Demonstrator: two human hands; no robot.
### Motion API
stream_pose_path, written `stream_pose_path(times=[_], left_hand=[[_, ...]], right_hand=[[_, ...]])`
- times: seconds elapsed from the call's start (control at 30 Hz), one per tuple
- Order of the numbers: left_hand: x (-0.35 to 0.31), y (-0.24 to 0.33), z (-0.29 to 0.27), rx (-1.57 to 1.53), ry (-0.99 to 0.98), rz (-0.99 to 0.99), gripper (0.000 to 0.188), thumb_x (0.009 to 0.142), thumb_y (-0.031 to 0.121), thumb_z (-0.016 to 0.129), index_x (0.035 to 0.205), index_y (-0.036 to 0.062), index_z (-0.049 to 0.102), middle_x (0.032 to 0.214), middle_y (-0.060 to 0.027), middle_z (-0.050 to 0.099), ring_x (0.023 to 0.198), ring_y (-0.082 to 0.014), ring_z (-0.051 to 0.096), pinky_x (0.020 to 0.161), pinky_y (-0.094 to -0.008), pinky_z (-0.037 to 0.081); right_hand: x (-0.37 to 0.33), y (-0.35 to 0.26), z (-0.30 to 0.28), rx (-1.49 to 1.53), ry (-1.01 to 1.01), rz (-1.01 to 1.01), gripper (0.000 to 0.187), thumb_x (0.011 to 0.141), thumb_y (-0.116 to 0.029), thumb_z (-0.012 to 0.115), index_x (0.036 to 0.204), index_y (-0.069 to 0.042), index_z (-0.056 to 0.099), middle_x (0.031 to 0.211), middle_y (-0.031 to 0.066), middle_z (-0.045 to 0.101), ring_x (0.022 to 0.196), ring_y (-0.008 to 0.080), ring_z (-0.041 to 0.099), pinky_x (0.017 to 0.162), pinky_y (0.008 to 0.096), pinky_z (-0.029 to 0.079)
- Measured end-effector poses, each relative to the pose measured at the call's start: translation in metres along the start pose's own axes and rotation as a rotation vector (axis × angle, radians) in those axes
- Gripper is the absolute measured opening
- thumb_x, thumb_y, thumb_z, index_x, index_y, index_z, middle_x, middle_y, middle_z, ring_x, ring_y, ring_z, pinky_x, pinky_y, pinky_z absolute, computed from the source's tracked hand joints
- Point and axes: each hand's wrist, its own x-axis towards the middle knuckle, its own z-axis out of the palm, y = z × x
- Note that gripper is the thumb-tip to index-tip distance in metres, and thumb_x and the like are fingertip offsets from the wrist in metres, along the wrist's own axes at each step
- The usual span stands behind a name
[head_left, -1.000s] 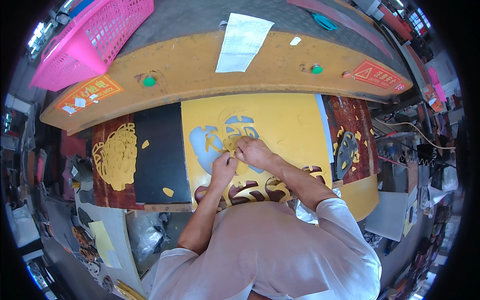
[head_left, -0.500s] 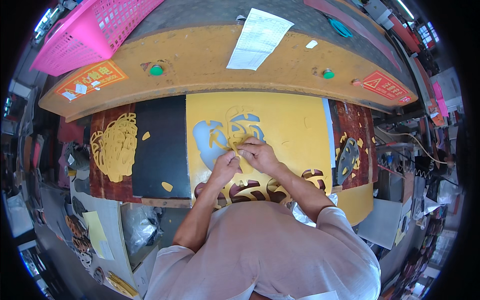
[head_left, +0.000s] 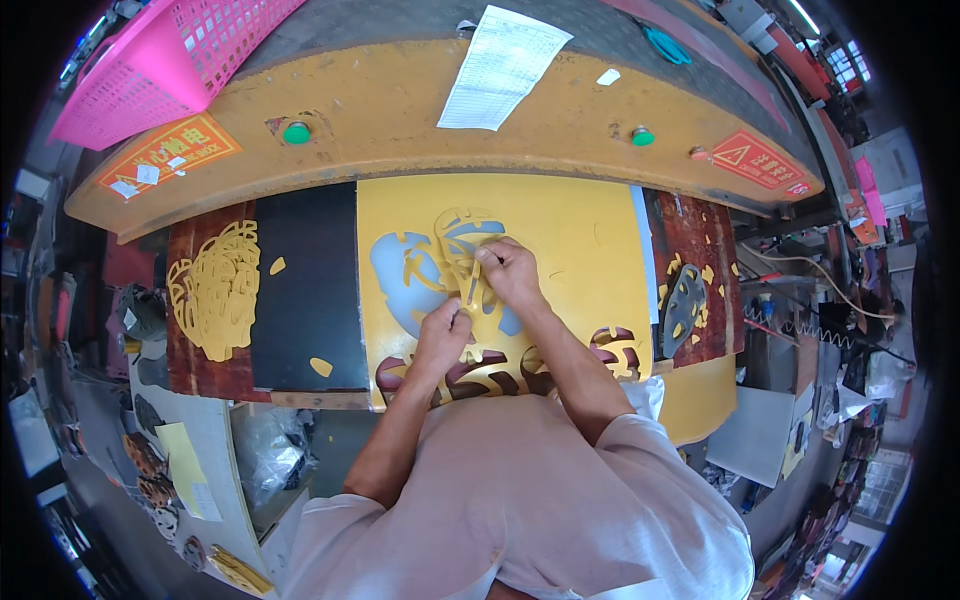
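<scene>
A yellow sheet (head_left: 580, 270) lies across the work surface in front of me. Pale blue shows through a large cut opening on its left half, and dark red through the openings along its near edge. Over the large opening I hold a thin yellow cut-out piece (head_left: 457, 262) with curved strips and gaps. My right hand (head_left: 510, 274) pinches it on the far side, fingertips closed. My left hand (head_left: 443, 334) is closed on its near end, thumb against the fingers. The hands partly hide the piece.
Yellow cut-out pieces (head_left: 220, 290) are heaped at the left, beside a black panel (head_left: 305, 285) with loose scraps. A dark shoe-shaped plate with openings (head_left: 683, 312) lies at the right among scraps. The machine's beam (head_left: 380, 125) spans the far side, carrying green buttons (head_left: 296, 133) and a paper sheet (head_left: 505, 65).
My right hand has moved away from me, and the left slightly nearer, so the hands are farther apart with the yellow piece between them. The whole view has shifted slightly.
</scene>
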Motion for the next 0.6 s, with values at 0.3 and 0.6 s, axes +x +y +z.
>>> stream_pose_path(times=[0.3,0.6], left_hand=[[-0.056,0.000,-0.018,-0.097,-0.100,-0.196,0.017,0.102,0.009,0.055,0.103,0.0019,0.070,0.080,0.0008,0.065,0.070,-0.0070,0.062,0.064,-0.0260,0.051],[-0.046,0.037,-0.056,-0.100,-0.003,-0.213,0.032,0.110,0.024,0.057,0.127,0.0001,0.070,0.087,0.0037,0.065,0.073,-0.0027,0.055,0.062,-0.0224,0.047]], right_hand=[[0.099,-0.018,-0.126,-0.298,0.108,-0.040,0.022,0.100,-0.024,0.070,0.109,-0.005,0.078,0.080,0.0079,0.070,0.076,0.0177,0.065,0.073,0.0342,0.055],[-0.013,-0.047,-0.088,0.173,-0.028,0.055,0.024,0.099,-0.014,0.074,0.120,-0.001,0.076,0.103,0.0108,0.076,0.090,0.0195,0.070,0.086,0.0306,0.057]])
